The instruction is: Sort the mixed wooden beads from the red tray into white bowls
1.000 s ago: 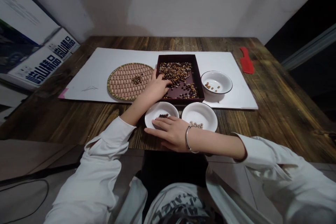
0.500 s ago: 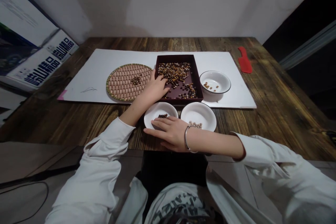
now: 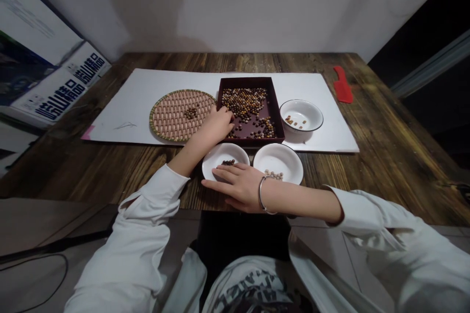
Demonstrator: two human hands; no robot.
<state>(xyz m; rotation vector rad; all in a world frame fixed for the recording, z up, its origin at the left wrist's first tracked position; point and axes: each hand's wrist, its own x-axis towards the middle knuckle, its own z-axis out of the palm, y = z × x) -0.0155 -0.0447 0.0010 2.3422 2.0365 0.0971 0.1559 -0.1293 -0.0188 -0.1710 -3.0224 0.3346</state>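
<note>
My left hand [image 3: 219, 123] reaches over the left wall of a dark red box [image 3: 278, 112], its fingers curled down among the mixed beads [image 3: 244, 101]; what the fingertips hold is hidden. My right hand [image 3: 240, 186], with a bangle at the wrist, lies with fingers apart over the front rim of a white bowl [image 3: 209, 162] that holds several dark beads [image 3: 228, 162]. Beside it, a second white bowl [image 3: 290, 156] has pale beads [image 3: 275, 175]. Left of the box, a round woven tray [image 3: 167, 117] carries a small cluster of brownish beads [image 3: 191, 113].
A third white bowl [image 3: 312, 116] with several orange-brown pieces stands right of the box on a white board [image 3: 121, 102]. Farther right, a red scraper-like tool [image 3: 342, 89] lies on the wooden table [image 3: 385, 156]. Printed cartons [image 3: 55, 93] stand at the left.
The fingers of my left hand have curled and drawn together inside the box. My right hand stays where it was.
</note>
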